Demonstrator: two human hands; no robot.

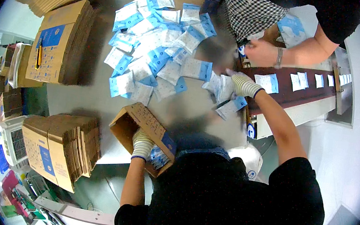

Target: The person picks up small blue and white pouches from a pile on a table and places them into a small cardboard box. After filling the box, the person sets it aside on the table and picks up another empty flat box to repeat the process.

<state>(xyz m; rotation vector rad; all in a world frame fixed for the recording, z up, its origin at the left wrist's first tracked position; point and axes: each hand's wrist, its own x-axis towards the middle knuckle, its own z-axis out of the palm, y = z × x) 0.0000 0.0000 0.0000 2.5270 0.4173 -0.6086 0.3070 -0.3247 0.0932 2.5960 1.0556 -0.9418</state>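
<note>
Nearest, the gloved left hand (142, 145) is gripping the open cardboard box (144, 126) at its mouth, on the table's (92, 97) near edge. Farther out, the gloved right hand (242, 84) is clutching blue-and-white packets (224, 91) beside the conveyor (291, 88).

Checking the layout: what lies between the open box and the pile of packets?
Head view: bare grey table separates the box from the pile.

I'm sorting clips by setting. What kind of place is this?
Most likely a packing line in a small factory or warehouse: a heap of blue-and-white sachets on the table, stacks of flattened cartons, and sachets riding a conveyor belt.
</note>
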